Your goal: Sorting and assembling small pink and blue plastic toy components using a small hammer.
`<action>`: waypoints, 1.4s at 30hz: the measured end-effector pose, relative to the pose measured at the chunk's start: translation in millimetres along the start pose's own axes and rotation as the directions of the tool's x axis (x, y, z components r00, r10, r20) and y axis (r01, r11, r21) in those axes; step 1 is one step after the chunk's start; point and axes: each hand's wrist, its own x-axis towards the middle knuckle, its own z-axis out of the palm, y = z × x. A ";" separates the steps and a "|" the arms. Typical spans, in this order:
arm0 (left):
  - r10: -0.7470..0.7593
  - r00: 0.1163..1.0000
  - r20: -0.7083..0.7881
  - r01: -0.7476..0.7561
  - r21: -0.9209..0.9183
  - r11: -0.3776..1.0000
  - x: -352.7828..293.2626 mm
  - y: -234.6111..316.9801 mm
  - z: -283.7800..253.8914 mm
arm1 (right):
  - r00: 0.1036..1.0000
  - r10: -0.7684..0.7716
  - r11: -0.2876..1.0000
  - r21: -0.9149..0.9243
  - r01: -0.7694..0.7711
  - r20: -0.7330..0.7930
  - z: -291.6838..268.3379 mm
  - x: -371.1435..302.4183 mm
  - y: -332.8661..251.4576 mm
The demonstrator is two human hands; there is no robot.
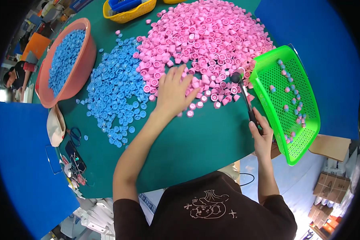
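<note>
Ball-headed tool (245, 97), black grip and shiny shaft, reached over the right edge of flared plastic pink cups (212, 36). My right hand (262, 134) wrapped its grip; left hand (174, 91), fingers spread, touched the cups. Round blue pieces (116, 84) lay left, perforated green basket (264, 97) right.

The pink caps (212, 36), small and cup-shaped with ringed ends, lie heaped on the surface (196, 144), facing various ways; the heap thins to scattered caps at its near edge. The hammer (245, 95) has a round black head, silvery shaft and black handle; it slants, head away, over the heap's near right edge.
</note>
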 end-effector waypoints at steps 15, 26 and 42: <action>-0.282 0.912 0.299 0.266 0.093 0.959 -140.6 29.2 -79.8 | 0.915 -0.277 0.781 -0.486 0.393 0.295 -11.7 6.0 2.1; -0.417 0.887 0.200 0.416 0.050 0.908 -181.8 36.0 -97.8 | 0.667 -0.580 0.757 0.007 0.654 0.468 119.7 26.2 -64.7; -0.429 0.891 -0.149 0.414 -0.124 0.902 -175.6 13.4 -102.5 | 0.557 -0.571 0.677 -0.038 0.735 0.603 178.7 34.8 -73.5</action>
